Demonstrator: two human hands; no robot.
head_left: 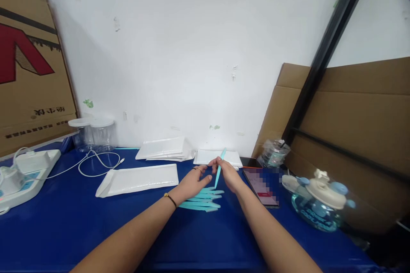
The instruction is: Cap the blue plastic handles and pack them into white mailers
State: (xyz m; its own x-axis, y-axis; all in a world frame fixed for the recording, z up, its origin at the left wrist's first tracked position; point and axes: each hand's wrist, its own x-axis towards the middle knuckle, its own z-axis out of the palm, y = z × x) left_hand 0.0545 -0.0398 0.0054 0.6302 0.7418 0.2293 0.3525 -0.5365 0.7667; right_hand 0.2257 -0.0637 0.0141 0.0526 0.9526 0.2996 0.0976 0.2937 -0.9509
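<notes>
A slim turquoise eyebrow razor (218,173) stands nearly upright, pinched between the thumb and fingers of my right hand (226,172). Just left of it is my left hand (192,182), its thumb and fingers apart and nothing seen in them. Several more turquoise razors (205,200) lie side by side on the blue table, partly hidden under my left hand and wrist. A white padded envelope (141,179) lies flat to the left of my left hand. Behind my hands, against the wall, is a stack of white envelopes (221,157).
Another envelope stack (165,148) sits by the wall. At right are a phone (261,185), a plastic-wrapped cup (275,152) and a drinking bottle (320,204). At left are lidded clear jars (102,134), a white cable (85,166) and a power strip (38,179). Cardboard flanks both sides.
</notes>
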